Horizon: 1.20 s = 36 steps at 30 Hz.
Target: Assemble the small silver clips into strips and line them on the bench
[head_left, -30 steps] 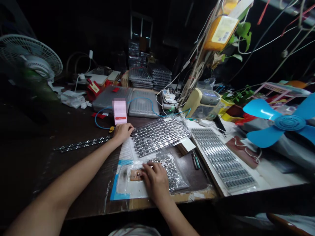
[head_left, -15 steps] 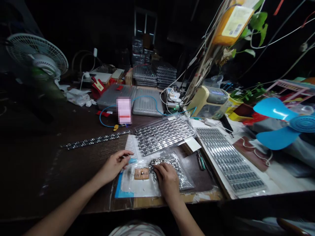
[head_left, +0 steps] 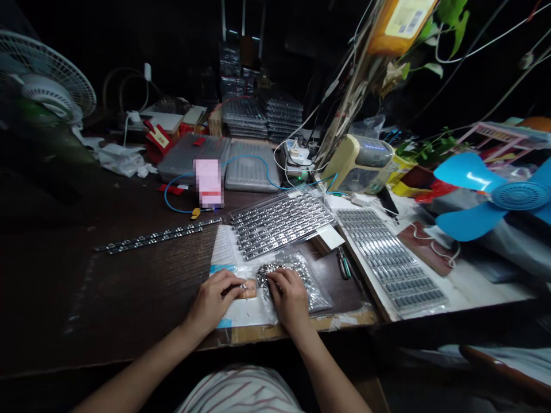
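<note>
Watching lower centre, I had the crosswise orange block (head_left: 250, 292) nearer my left hand (head_left: 212, 300), my right hand (head_left: 291, 297) at metal parts (head_left: 262, 271); fingers curled, any pinch unclear.

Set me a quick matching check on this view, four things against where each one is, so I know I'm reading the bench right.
Things:
1. left hand
2. right hand
3. two loose strips
4. blue-bladed fan

Places:
A. far right of the picture
B. at the small orange-brown block
C. lying on the dark tabletop
D. at the clear bag of small metal parts

Pairs: 1-B, 2-D, 3-C, 4-A
</note>
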Available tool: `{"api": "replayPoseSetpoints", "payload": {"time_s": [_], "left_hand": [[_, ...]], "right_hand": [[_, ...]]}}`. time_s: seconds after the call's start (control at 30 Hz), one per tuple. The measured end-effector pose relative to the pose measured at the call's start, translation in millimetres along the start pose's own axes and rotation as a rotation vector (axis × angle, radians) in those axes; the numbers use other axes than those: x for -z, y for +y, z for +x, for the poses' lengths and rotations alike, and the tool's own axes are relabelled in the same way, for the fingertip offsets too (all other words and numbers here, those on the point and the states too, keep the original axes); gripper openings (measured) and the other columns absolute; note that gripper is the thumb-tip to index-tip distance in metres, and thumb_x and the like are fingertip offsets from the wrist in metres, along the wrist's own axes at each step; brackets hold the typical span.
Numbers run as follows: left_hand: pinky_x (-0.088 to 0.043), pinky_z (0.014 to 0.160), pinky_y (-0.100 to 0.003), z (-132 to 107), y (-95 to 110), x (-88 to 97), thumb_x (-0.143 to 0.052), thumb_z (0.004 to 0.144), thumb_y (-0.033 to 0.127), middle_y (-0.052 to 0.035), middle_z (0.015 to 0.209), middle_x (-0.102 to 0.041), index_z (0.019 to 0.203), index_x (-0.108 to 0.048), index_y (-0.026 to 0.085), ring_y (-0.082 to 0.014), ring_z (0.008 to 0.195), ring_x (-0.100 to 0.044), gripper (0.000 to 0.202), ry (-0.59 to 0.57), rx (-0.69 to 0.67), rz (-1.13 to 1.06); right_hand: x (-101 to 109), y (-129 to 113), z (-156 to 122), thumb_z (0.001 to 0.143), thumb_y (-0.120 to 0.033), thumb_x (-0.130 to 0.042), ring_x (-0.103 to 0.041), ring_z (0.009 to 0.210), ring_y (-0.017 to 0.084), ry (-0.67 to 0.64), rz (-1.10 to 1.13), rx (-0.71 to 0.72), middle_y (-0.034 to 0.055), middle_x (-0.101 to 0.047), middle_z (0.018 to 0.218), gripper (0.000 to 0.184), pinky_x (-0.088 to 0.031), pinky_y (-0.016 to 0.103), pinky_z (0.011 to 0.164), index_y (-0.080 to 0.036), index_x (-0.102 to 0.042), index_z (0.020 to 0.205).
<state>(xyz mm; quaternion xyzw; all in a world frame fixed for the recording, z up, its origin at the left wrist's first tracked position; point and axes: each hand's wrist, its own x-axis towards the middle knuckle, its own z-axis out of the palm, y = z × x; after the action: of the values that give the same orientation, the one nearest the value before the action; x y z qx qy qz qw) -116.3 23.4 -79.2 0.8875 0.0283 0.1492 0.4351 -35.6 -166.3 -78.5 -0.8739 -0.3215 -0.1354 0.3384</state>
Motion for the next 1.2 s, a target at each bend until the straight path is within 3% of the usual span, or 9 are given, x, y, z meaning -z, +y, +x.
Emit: {"api": "replayPoseSetpoints", "payload": {"time_s": [0.67, 0.8, 0.9, 1.03, 1.2], "left_hand": [[-0.049, 0.071, -0.029, 2, 7, -3.4, -0.059, 0.085, 0.024, -0.0046, 0.081, -0.065, 0.087, -0.072, 0.024, -0.0183, 0.079, -0.061, 0.013, -0.019, -0.052, 0.105], [-0.049, 0.073, -0.029, 2, 5, -2.6, -0.056, 0.086, 0.025, -0.0043, 0.083, -0.066, 0.089, -0.071, 0.025, -0.0180, 0.081, -0.062, 0.015, -0.007, -0.039, 0.039], [-0.049, 0.075, -0.030, 3, 3, -2.1, -0.056, 0.086, 0.026, -0.0043, 0.086, -0.066, 0.088, -0.070, 0.023, -0.0182, 0.084, -0.062, 0.014, 0.067, 0.004, -0.009], [-0.049, 0.076, -0.030, 4, 1, -1.7, -0.058, 0.084, 0.024, -0.0043, 0.085, -0.066, 0.087, -0.070, 0.022, -0.0182, 0.084, -0.063, 0.013, 0.100, 0.033, -0.038], [-0.050, 0.077, -0.030, 4, 1, -1.4, -0.058, 0.084, 0.024, -0.0042, 0.086, -0.066, 0.088, -0.070, 0.023, -0.0182, 0.084, -0.063, 0.013, 0.088, 0.041, -0.054]], "right_hand": [[0, 3, 2, 0.093, -0.020, -0.047, -0.058, 0.087, 0.018, 0.006, 0.042, 0.023, 0.0058, -0.066, 0.093, 0.020, -0.046, 0.032, 0.079, -0.022, -0.067, 0.099], [4, -8, 6, 0.091, -0.018, -0.049, -0.058, 0.085, 0.018, 0.016, 0.127, 0.013, 0.0052, -0.066, 0.089, 0.019, -0.047, 0.031, 0.076, -0.022, -0.066, 0.099], [0, -21, 10, 0.088, -0.020, -0.056, -0.059, 0.079, 0.016, -0.062, 0.169, 0.040, 0.0020, -0.066, 0.081, 0.010, -0.045, 0.027, 0.072, -0.022, -0.066, 0.087], [-15, -35, 11, 0.082, -0.030, -0.069, -0.056, 0.072, 0.016, -0.128, 0.021, 0.052, -0.0002, -0.065, 0.072, 0.012, -0.037, 0.028, 0.068, -0.023, -0.065, 0.073], [-24, -39, 9, 0.084, -0.028, -0.066, -0.052, 0.074, 0.016, -0.131, -0.073, 0.081, 0.0001, -0.064, 0.074, 0.010, -0.032, 0.028, 0.067, -0.024, -0.067, 0.075]]}}
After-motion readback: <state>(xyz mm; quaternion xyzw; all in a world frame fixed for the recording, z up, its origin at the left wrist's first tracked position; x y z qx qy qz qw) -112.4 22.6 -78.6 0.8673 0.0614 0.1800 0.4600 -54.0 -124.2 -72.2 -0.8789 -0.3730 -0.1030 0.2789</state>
